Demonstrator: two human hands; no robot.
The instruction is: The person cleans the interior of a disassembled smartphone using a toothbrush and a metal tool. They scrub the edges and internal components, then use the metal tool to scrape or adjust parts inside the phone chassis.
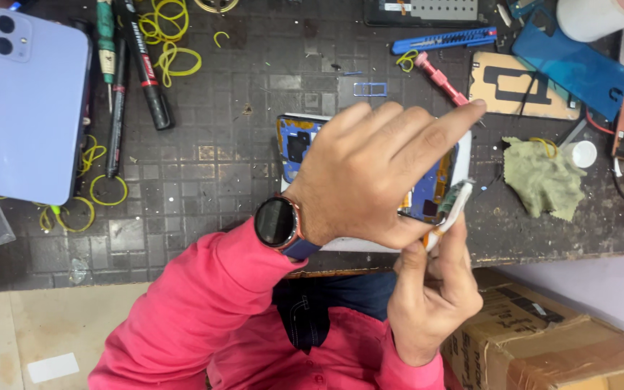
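An opened phone (299,141) with a blue inner frame and white edge lies near the front edge of the dark work mat (211,188). My left hand (377,170), wearing a round dark watch, lies flat over the phone and presses it down, index finger stretched to the right. Below it, my right hand (431,289) pinches a small white and green part (456,202) at the phone's right end. Much of the phone is hidden under my left hand.
A lilac phone (34,108) lies face down at the left beside screwdrivers and a black marker (146,68). Yellow rubber bands (171,36) are scattered about. A blue cutter (445,40), pink tweezers (442,78), a green cloth (543,177), a blue back cover (572,65) and a cardboard box (543,339) are at the right.
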